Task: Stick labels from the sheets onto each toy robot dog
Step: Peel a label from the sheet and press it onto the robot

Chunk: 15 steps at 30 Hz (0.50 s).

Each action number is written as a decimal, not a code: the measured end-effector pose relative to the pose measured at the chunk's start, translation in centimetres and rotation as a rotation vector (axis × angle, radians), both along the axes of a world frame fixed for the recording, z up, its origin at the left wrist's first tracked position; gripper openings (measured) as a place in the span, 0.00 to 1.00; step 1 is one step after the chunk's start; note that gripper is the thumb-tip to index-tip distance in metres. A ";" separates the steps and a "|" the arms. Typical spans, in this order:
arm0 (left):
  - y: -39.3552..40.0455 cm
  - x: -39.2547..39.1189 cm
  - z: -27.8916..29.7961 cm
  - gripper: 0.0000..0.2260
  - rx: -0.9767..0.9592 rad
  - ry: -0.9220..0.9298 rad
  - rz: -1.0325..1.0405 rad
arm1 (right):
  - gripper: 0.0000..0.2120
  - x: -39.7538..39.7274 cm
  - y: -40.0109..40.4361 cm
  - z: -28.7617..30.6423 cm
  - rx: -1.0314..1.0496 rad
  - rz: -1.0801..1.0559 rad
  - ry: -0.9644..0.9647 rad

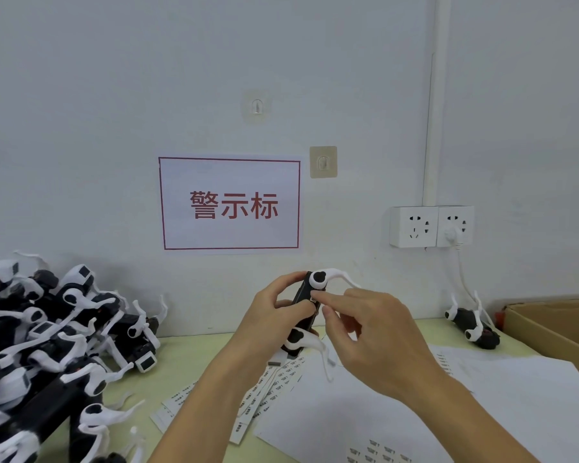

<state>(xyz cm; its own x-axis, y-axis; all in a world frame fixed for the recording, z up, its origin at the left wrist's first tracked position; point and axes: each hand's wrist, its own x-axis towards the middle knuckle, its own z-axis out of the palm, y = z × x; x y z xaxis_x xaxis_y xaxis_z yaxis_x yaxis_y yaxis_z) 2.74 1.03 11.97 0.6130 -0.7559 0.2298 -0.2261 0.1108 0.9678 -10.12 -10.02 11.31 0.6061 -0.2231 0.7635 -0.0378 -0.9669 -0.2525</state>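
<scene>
On wall sign (pixel 229 204) "警示标", left hand (pixel 274 314) gripping toy dog (pixel 310 305), right hand (pixel 365 332) pinching label (pixel 314 298)

Single head-worn view.
Looks forward and slightly down, close above both hands (pixel 315 332), facing the wall (pixel 114 95) beyond.

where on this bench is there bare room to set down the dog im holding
A bare strip of pale green tabletop runs along the wall, between the heap of black-and-white toy robot dogs and your left hand. The heap crowds the left; label strips and white backing sheets cover the middle and right.
</scene>
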 end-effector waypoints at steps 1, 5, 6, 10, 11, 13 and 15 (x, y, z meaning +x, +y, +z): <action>0.0 0.0 0.0 0.18 -0.008 0.001 -0.001 | 0.17 0.0 -0.1 -0.1 -0.003 -0.008 0.014; 0.1 0.1 0.0 0.20 -0.031 0.020 -0.010 | 0.18 0.1 -0.3 -0.3 0.006 -0.018 0.016; 0.1 0.1 0.0 0.20 -0.030 0.019 -0.011 | 0.18 0.1 -0.3 -0.3 0.000 -0.017 0.013; 0.1 0.4 -0.3 0.19 -0.028 0.013 -0.008 | 0.16 -0.2 -0.4 -0.4 0.001 0.005 -0.083; 0.1 0.5 -0.4 0.19 -0.029 0.012 -0.002 | 0.17 -0.2 -0.5 -0.5 0.008 0.010 -0.107; 0.1 0.6 -0.3 0.19 -0.028 0.015 0.002 | 0.18 -0.3 -0.5 -0.4 0.011 0.035 -0.120; 0.1 0.5 -0.2 0.19 -0.026 0.019 -0.010 | 0.18 -0.2 -0.4 -0.4 -0.007 0.057 -0.073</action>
<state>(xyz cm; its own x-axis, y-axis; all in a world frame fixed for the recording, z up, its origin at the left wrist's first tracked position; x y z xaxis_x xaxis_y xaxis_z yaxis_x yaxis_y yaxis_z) 3.26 1.18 11.76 0.6102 -0.7557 0.2377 -0.2067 0.1378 0.9687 -10.33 -10.45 10.90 0.5605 -0.1845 0.8073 0.0355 -0.9686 -0.2460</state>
